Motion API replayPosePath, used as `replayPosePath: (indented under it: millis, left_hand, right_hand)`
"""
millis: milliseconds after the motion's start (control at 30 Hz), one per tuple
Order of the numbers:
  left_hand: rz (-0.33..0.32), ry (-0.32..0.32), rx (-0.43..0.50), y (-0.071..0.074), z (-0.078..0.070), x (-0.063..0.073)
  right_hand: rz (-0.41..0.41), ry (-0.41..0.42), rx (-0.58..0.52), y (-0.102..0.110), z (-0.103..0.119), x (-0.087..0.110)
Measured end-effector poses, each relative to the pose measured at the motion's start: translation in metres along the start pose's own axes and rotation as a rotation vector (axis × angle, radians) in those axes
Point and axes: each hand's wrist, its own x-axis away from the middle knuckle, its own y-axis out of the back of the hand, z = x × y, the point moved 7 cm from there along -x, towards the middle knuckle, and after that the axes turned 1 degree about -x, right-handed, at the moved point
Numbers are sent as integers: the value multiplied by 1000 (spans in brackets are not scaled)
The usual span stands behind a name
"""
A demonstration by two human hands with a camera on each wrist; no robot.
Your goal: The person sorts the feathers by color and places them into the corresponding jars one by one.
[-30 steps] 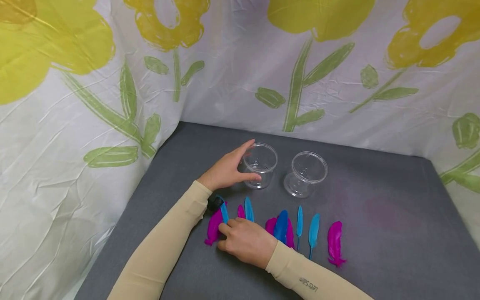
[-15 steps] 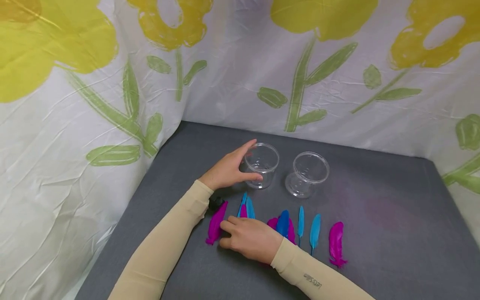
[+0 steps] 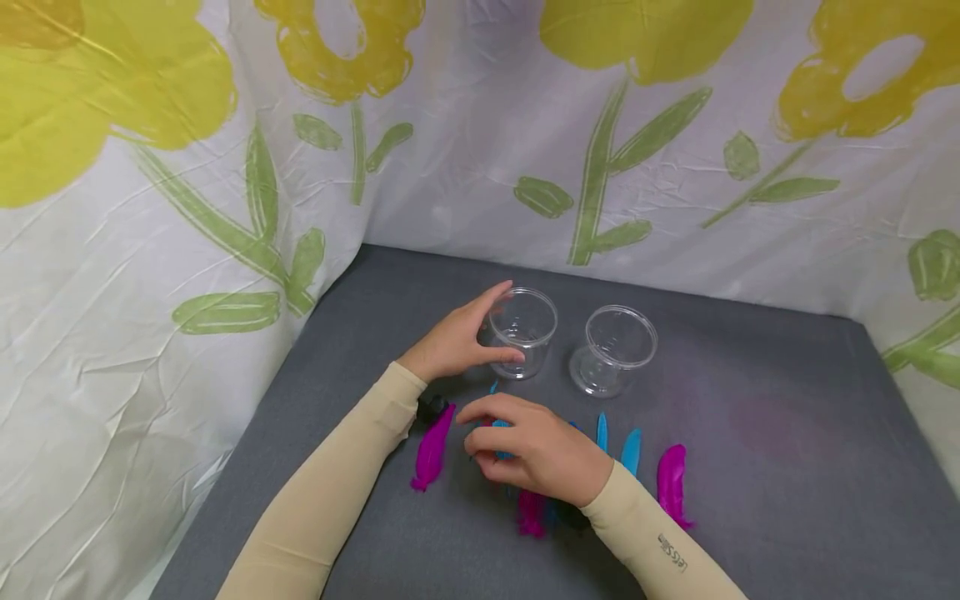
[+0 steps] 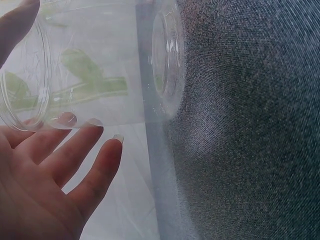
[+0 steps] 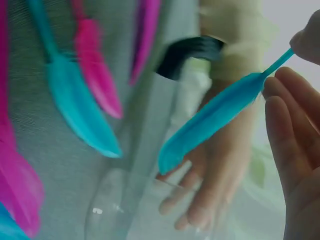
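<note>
My left hand point(image 3: 453, 342) curves round the near-left side of a clear plastic cup point(image 3: 542, 348), thumb in front and fingers behind. In the left wrist view, fingertips touch the cup's wall. My right hand point(image 3: 543, 450) is raised over the row of feathers and pinches a light-blue feather point(image 5: 215, 120) by its quill; in the right wrist view the vane points away from the fingers. Beneath the right hand, other feathers are partly hidden, including a magenta feather point(image 3: 531, 512). To the hand's left lies another magenta feather point(image 3: 432, 454).
A second clear plastic cup point(image 3: 643, 337) stands to the right of the first. Further right lie two light-blue feathers, one point(image 3: 632, 450) beside a magenta feather point(image 3: 672, 483). A flower-printed curtain point(image 3: 465, 192) borders the grey table point(image 3: 787, 467) at the back and left.
My right hand has lifted from the table and shifted right, taking the light-blue feather up from beside the left magenta feather. The left hand keeps its place at the cup.
</note>
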Motion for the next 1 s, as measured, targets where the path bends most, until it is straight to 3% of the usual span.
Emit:
replayPosePath:
  millis: [267,600,800,1000]
  left_hand:
    - [-3,-2,-18,0,-1,1]
    - [4,21,-22,-4,2,0]
    - [-8,31,-22,-5,3,0]
    - [-11,30,-17,-2,3,1]
  right_hand:
    - [-228,-124,-250,55,-10,2]
    - [-380,-254,-488,98,-34,9]
    - [-456,-294,-502,110,-47,12]
    - [-473,-376,-477,114,-58,11]
